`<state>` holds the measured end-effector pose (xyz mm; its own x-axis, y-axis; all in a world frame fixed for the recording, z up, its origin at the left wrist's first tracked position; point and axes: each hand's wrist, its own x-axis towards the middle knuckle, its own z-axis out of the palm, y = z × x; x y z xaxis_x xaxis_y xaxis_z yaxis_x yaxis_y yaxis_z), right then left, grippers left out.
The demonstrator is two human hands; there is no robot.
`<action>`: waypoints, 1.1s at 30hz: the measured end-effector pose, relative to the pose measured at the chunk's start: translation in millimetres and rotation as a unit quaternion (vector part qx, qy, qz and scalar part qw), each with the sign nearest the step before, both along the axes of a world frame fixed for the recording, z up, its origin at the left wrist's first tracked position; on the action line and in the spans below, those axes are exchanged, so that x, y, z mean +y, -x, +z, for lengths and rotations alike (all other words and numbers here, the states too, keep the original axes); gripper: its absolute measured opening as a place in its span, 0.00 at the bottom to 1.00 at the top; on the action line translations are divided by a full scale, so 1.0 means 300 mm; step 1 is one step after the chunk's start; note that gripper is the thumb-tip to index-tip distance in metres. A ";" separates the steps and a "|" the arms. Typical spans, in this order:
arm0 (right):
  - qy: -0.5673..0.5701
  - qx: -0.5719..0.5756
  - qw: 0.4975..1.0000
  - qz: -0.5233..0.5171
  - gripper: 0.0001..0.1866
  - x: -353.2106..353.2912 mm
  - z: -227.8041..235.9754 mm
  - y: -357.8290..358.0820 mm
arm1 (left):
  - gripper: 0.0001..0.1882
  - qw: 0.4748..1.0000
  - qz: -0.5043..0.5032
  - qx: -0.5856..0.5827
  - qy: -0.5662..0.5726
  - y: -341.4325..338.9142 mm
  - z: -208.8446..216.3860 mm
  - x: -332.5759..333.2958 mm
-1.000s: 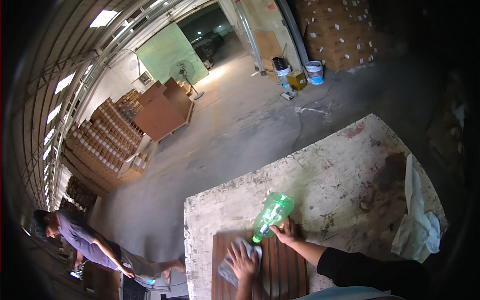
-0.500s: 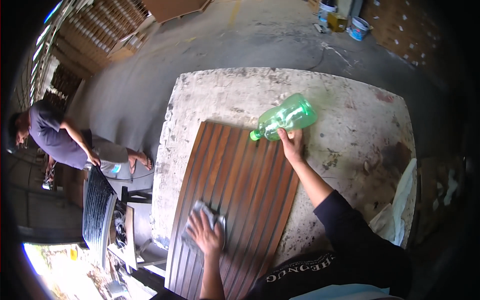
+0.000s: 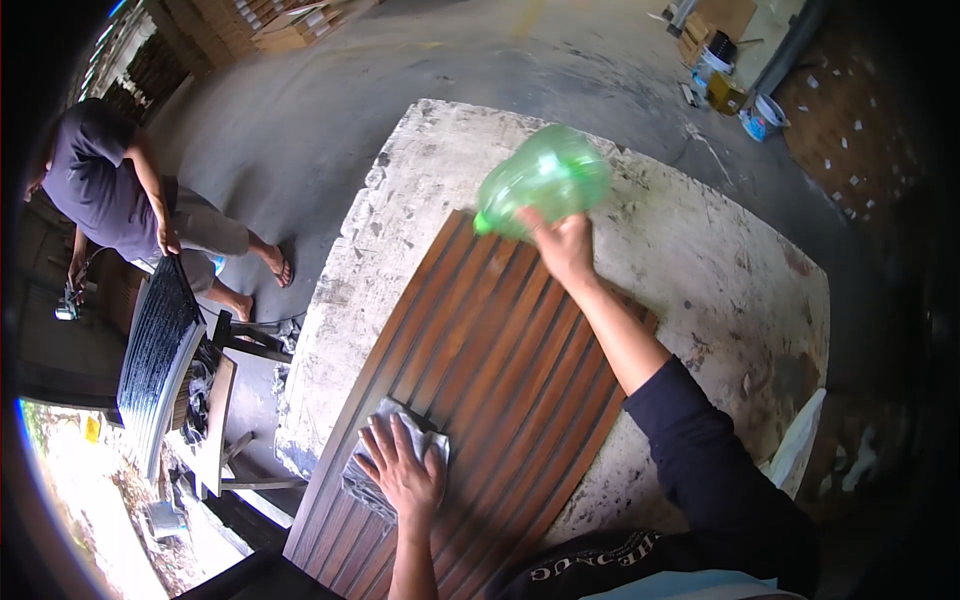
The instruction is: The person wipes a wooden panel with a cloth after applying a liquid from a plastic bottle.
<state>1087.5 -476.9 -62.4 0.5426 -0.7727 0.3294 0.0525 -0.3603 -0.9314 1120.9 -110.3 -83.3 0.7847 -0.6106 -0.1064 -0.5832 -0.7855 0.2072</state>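
The right hand (image 3: 562,243) was clamped around a green plastic bottle (image 3: 545,180), tipped neck-down over the far end of the ribbed brown panel (image 3: 480,390). The left hand (image 3: 405,470), fingers spread flat, pressed a grey cloth (image 3: 375,478) onto the panel's near end. The panel lay on a stained white worktop (image 3: 700,250). Off to the left, another person (image 3: 120,190) bent over a dark slatted panel (image 3: 155,350).
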 end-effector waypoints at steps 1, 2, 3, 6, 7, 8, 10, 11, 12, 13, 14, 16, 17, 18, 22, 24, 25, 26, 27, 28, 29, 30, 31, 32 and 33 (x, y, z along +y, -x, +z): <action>-0.033 -0.073 0.996 -0.042 0.28 -0.032 0.015 -0.029 | 0.36 1.000 0.003 -0.004 0.004 -0.002 -0.010 -0.005; 0.026 0.066 0.997 0.023 0.27 -0.033 0.022 -0.028 | 0.36 1.000 0.003 0.000 0.009 -0.002 -0.010 -0.007; 0.210 0.072 0.974 0.053 0.24 -0.010 0.012 -0.066 | 0.36 1.000 0.002 0.003 0.013 -0.007 -0.007 -0.009; 0.119 0.086 0.988 0.056 0.27 -0.030 0.064 -0.113 | 0.36 1.000 0.011 0.012 0.016 -0.007 0.007 -0.013; 0.056 0.009 0.997 0.057 0.29 -0.063 0.070 -0.129 | 0.37 1.000 0.007 0.014 0.017 -0.014 0.009 -0.017; 0.114 -0.016 0.993 0.031 0.34 -0.058 0.063 -0.148 | 0.37 1.000 0.005 0.012 0.022 -0.014 0.005 -0.013; 0.225 0.155 0.961 0.053 0.35 -0.031 0.044 -0.170 | 0.36 1.000 0.009 0.013 0.026 -0.017 0.004 -0.009; 0.270 0.167 0.947 0.041 0.36 -0.006 0.057 -0.187 | 0.36 0.999 0.010 0.013 0.027 -0.018 0.007 -0.003; 0.269 0.167 0.948 0.044 0.36 0.006 0.040 -0.199 | 0.36 0.999 0.010 0.015 0.030 -0.020 0.010 0.002; 0.218 0.102 0.971 0.006 0.37 0.013 0.040 -0.218 | 0.36 0.999 0.011 0.013 0.032 -0.022 0.009 0.003; 0.165 0.036 0.985 -0.032 0.39 0.017 0.042 -0.232 | 0.36 0.999 0.011 0.017 0.035 -0.021 0.006 0.005; 0.162 0.146 0.974 0.065 0.38 0.035 0.040 -0.220 | 0.36 0.999 0.009 0.021 0.034 -0.018 0.000 0.008; 0.209 0.133 0.967 0.065 0.37 0.041 0.040 -0.224 | 0.36 0.999 0.008 0.021 0.032 -0.017 0.004 0.011; 0.206 0.133 0.967 0.062 0.37 0.051 0.029 -0.225 | 0.36 0.999 0.007 0.019 0.029 -0.017 0.010 0.011; 0.160 0.098 0.982 0.012 0.37 0.033 0.037 -0.183 | 0.40 1.000 -0.006 0.021 -0.007 -0.014 -0.011 -0.013; 0.118 0.089 0.988 -0.037 0.36 0.016 0.056 -0.112 | 0.40 0.999 -0.044 0.019 -0.008 -0.036 -0.012 -0.025; 0.039 -0.028 0.997 -0.066 0.34 -0.008 0.058 -0.071 | 0.40 0.998 -0.067 0.016 -0.003 -0.050 -0.003 -0.043; 0.033 -0.094 0.992 -0.076 0.34 -0.055 0.054 0.004 | 0.41 0.995 -0.103 0.019 0.000 -0.081 0.007 -0.076; -0.124 -0.094 0.981 -0.114 0.34 0.002 0.103 0.079 | 0.41 0.991 -0.132 0.006 -0.005 -0.126 -0.003 -0.098; -0.201 -0.135 0.953 -0.181 0.36 -0.012 0.094 0.184 | 0.41 0.985 -0.175 -0.015 -0.001 -0.162 -0.010 -0.167; -0.237 -0.106 0.949 -0.177 0.42 -0.051 -0.002 0.310 | 0.41 0.976 -0.216 -0.035 0.003 -0.200 -0.021 -0.245; -0.245 -0.100 0.944 -0.196 0.41 -0.029 -0.053 0.404 | 0.40 0.969 -0.241 -0.045 0.020 -0.244 -0.043 -0.336; -0.276 -0.082 0.928 -0.235 0.40 -0.023 -0.138 0.524 | 0.40 0.960 -0.270 -0.055 0.043 -0.272 -0.045 -0.449; -0.303 -0.081 0.931 -0.187 0.36 -0.031 -0.229 0.648 | 0.39 0.954 -0.287 -0.062 0.051 -0.306 -0.042 -0.581; -0.262 -0.123 0.929 -0.231 0.31 0.027 -0.248 0.638 | 0.38 0.951 -0.296 -0.071 0.046 -0.350 -0.041 -0.683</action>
<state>896.1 -469.0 -136.9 0.0720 -0.9935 -0.0880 0.2402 0.1029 -0.9653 1225.8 -315.3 -95.5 0.3032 -0.9516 0.0510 -0.9450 -0.2933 0.1448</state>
